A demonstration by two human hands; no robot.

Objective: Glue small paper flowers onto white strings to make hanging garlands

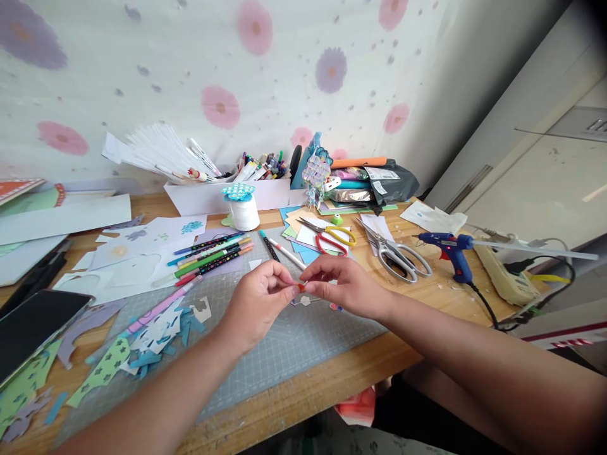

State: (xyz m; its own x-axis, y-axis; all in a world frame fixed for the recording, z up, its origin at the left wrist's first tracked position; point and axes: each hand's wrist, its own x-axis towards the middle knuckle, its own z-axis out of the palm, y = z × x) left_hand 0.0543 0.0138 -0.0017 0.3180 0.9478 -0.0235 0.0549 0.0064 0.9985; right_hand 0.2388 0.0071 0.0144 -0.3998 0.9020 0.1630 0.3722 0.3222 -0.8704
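Observation:
Above the grey cutting mat (265, 354), my left hand (260, 300) and my right hand (346, 287) meet fingertip to fingertip. Pinched between them is a small orange-red piece (301, 287), mostly hidden by the fingers; its exact kind is too small to make out. Just under the right fingers, small cut paper shapes (303, 301) lie on the mat. A white-barrelled pen (287, 254) and a black dotted pen (269, 245) lie just behind the hands. Scissors with red and yellow handles (332, 237) rest on coloured paper beyond.
Larger grey-handled scissors (393, 249) and a blue glue gun (448, 249) lie at right, near a power strip (507, 278). Several markers (213, 256) and paper scraps (159, 335) spread leftward. A phone (42, 322) sits at the left edge. A white spool (244, 215) stands behind.

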